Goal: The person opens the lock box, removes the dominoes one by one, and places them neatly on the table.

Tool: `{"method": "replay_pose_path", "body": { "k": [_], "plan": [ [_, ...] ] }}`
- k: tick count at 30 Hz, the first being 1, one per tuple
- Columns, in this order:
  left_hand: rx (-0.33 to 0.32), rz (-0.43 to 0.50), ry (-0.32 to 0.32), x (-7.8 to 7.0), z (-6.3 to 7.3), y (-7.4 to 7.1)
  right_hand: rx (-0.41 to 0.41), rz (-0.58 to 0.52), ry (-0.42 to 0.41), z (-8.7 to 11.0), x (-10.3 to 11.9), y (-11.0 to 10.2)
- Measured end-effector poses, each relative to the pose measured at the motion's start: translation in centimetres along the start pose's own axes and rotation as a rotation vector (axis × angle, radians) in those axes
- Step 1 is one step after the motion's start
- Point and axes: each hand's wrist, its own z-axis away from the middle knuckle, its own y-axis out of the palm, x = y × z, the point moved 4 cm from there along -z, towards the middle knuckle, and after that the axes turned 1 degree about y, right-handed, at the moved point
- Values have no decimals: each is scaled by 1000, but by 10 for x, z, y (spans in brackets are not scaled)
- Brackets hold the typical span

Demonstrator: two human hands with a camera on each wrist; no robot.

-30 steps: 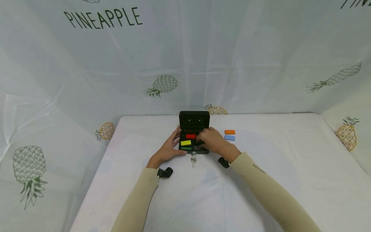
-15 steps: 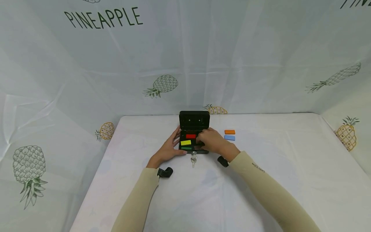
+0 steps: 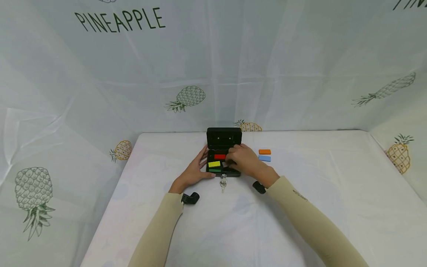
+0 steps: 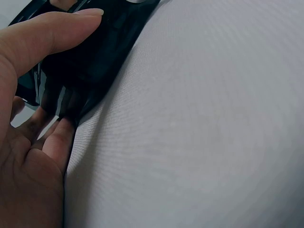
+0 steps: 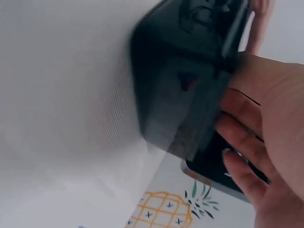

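A black cash box [image 3: 224,138] stands on the table with its lid raised. My left hand [image 3: 194,171] grips its left side, thumb at the front corner; in the left wrist view the thumb [image 4: 61,31] lies along the box wall and the fingers are at its side. Inside lie a red block [image 3: 219,157], a yellow block [image 3: 214,164] and a green block [image 3: 215,170]. My right hand [image 3: 245,160] reaches over the right side, fingers bent into the box; I cannot tell what they hold. Keys [image 3: 223,182] hang from the front lock.
Right of the box, an orange block [image 3: 265,151] and a blue block [image 3: 265,158] lie on the white table [image 3: 300,159]. A pineapple-print cloth [image 3: 283,55] hangs behind the far edge. Each wrist carries a black camera [image 3: 191,198].
My right hand has risen slightly within the box and its fingers have shifted. The left hand, the visible blocks and the box stay where they were.
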Motion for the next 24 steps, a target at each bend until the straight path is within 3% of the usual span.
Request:
{"method": "replay_pose_path", "body": {
  "k": [7,15,24],
  "plan": [
    [3,3,3,0,0,0,-155,-10,28,18,-10,-18],
    [-1,-2,-18,0,1,-1,-266,-19,87,45,-32,-27],
    [1,-8,-13,0,1,0,-208,-31,178,74,-58,-16]
  ]
}}
